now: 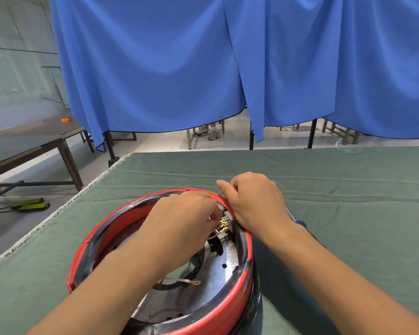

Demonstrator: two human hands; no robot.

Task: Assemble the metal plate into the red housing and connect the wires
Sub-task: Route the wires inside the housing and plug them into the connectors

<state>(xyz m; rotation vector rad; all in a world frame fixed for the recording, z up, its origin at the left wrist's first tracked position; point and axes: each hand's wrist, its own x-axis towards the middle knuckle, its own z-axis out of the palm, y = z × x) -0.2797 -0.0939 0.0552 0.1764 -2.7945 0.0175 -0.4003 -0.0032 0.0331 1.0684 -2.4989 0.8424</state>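
The round red housing stands on the green cloth near the front edge, open side up. Inside it lies the silver metal plate, with several holes in it. My left hand reaches into the housing and pinches a thin wire with a brass terminal near the far-right inner wall. My right hand curls over the housing's far-right rim beside a small grey terminal block. Another loose wire with a ring terminal lies across the plate. My left fingertips are partly hidden.
The green cloth covers the whole table. Blue curtains hang behind its far edge. At the left stand a dark table and two yellow-green bars on the floor. A person's shoes show under the curtain.
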